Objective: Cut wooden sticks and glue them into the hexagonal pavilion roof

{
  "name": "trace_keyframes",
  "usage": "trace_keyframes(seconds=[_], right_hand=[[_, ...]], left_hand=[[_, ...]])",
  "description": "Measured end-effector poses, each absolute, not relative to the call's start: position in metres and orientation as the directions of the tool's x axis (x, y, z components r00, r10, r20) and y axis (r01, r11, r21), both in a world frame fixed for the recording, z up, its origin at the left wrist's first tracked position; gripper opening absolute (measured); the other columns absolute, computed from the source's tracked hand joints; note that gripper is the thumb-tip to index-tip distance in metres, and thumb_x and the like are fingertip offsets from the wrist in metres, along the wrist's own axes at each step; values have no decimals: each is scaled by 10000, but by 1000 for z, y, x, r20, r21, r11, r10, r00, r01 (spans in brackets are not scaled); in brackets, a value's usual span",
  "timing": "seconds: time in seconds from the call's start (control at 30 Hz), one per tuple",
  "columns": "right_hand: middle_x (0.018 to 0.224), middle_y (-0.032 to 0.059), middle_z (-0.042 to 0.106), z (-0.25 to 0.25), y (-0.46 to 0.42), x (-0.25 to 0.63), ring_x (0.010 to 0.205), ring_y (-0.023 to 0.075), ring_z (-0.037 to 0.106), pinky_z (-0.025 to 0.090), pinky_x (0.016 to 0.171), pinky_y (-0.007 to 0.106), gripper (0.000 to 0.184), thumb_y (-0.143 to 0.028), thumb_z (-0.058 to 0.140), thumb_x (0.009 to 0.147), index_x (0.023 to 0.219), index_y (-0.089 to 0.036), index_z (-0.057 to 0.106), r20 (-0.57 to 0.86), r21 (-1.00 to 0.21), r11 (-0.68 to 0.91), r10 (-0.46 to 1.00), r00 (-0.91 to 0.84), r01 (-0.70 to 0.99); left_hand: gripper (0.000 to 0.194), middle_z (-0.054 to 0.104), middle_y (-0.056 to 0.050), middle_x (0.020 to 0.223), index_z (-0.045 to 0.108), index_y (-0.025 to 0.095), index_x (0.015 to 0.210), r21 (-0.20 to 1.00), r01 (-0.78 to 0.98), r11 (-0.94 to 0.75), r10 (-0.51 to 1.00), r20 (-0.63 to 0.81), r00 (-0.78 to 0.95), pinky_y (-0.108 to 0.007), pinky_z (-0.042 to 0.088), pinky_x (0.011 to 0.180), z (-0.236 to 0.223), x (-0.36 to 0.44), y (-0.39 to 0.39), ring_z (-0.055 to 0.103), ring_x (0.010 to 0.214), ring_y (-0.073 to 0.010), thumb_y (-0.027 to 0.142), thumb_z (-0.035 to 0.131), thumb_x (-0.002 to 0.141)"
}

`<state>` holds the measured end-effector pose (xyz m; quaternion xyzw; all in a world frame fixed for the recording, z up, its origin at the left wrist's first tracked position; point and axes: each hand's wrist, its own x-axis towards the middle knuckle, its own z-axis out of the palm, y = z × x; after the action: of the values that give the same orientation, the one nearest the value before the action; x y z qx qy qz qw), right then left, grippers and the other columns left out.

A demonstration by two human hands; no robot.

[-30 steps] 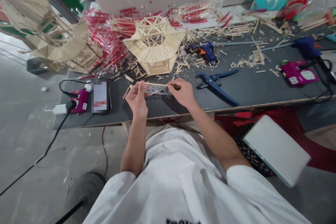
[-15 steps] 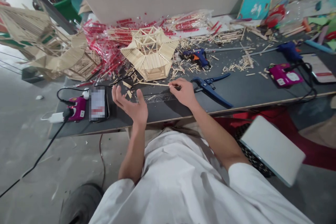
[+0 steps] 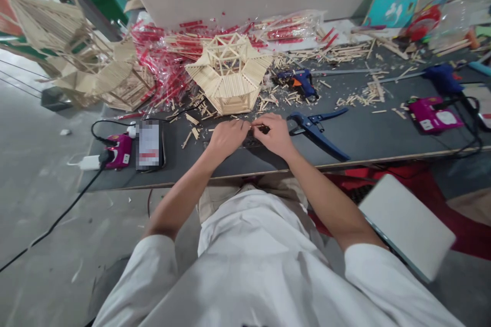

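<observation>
I cannot tell how closed, or on what, the half-hidden fingers of the left hand and right hand are; both point inward, palms down.

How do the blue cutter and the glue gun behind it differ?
The cutter has two long handles spread apart; the glue gun has one grip and an orange part. The cutter lies nearer the table's front edge, the glue gun farther back among stick scraps. Both are blue.
</observation>
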<state>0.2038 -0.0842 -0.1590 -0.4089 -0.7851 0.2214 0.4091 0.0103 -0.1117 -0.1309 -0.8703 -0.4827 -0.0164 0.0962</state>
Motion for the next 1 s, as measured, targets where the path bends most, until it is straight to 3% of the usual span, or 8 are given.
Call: trace_keyframes(seconds=[0.5, 1.0], right_hand=[[821, 29, 784, -167, -76, 198, 781, 206, 689, 485, 786, 350, 138, -172, 654, 829, 830, -212, 786, 467, -744, 556, 829, -307, 371], [812, 39, 754, -170, -71, 200, 791, 207, 680, 475, 756, 339, 104, -213, 652, 823, 792, -212, 752, 427, -776, 537, 834, -350, 331]], left_hand=[[234, 746, -138, 1014, 652, 133, 1149, -130, 876, -464, 869, 121, 479, -391, 490, 716, -135, 13, -114, 738, 979, -314, 115, 455, 1023], [274, 775, -158, 1081, 664, 152, 1218, -60, 919, -391, 920, 18, 392, -395, 526, 778, -131, 16, -114, 754, 1060, -336, 129, 506, 994]])
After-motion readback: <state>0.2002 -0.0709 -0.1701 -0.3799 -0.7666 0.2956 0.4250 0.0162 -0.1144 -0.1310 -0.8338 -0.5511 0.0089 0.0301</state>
